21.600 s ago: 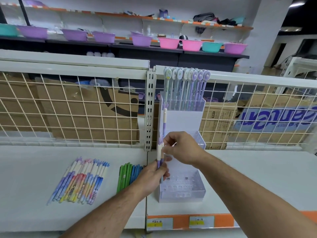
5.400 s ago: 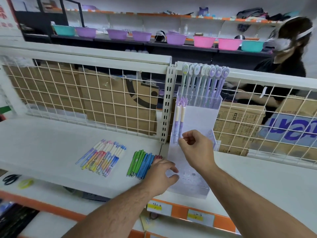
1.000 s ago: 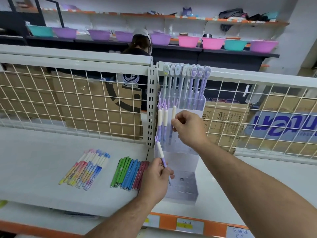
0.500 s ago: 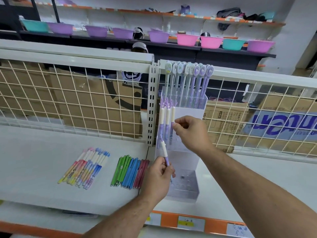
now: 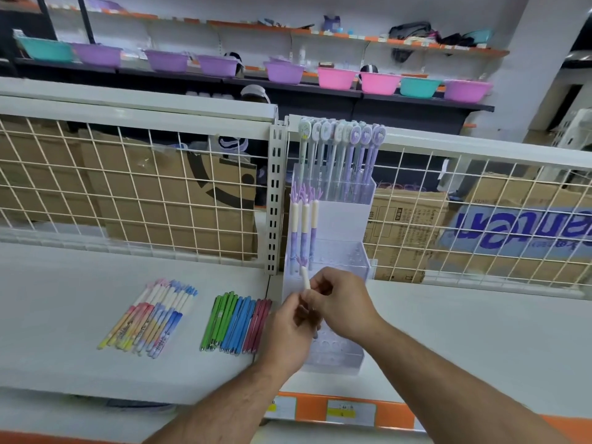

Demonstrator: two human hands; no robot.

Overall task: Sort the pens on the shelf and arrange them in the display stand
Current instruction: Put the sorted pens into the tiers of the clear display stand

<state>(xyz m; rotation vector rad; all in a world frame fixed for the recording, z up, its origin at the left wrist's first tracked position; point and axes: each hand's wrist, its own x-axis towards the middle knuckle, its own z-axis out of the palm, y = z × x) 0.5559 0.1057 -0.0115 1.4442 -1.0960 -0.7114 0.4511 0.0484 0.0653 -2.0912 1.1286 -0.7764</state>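
the white shelf [image 5: 96, 283] carries a tiered clear display stand [image 5: 339, 219], its top row full of tall pens [image 5: 342, 155] and three purple pens [image 5: 304, 232] upright at the left of the middle row, seemingly one kind per tier. pastel pens [image 5: 150, 318] and green, blue and red pens [image 5: 235, 322] lie sorted flat to its left. before the middle tier, left hand [image 5: 285, 334] and right hand [image 5: 346, 302] both pinch one purple-and-white pen [image 5: 305, 277], nearly upright, likely to slot beside the three.
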